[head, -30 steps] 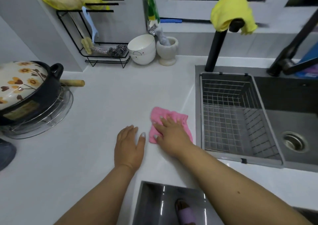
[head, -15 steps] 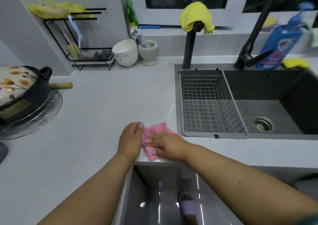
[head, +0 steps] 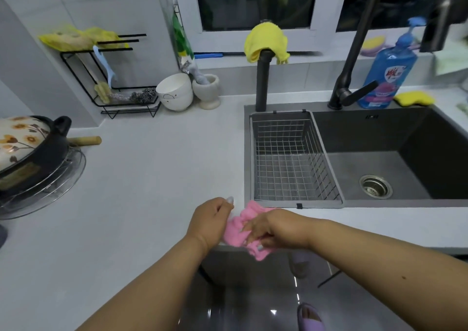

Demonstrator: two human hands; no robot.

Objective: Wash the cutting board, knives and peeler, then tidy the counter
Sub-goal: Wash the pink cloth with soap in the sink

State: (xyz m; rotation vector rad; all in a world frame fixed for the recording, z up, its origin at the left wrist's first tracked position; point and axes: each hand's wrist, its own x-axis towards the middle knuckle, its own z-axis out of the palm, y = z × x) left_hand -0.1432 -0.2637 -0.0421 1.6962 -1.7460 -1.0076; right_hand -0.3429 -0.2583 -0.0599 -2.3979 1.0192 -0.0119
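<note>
A crumpled pink cloth (head: 238, 229) sits at the front edge of the white counter (head: 141, 184), partly hanging over it. My right hand (head: 268, 227) grips the cloth from the right, fingers curled into its folds. My left hand (head: 210, 219) touches the cloth's left side, its fingers bent. The dark sink (head: 385, 153) with a wire basket (head: 288, 158) lies just beyond the cloth. No cutting board, knife or peeler is in view.
A flowered pot (head: 27, 148) stands on a wire trivet at the left, with a wooden handle (head: 86, 141) behind it. At the back are a black rack (head: 114, 82), a white bowl (head: 176, 92) and a mortar (head: 207, 90). A blue soap bottle (head: 387, 70) and a yellow sponge (head: 414, 98) stand behind the sink.
The pink cloth was drawn from the middle of the counter to its front edge and bunched up. My left hand went from lying flat beside it to touching it.
</note>
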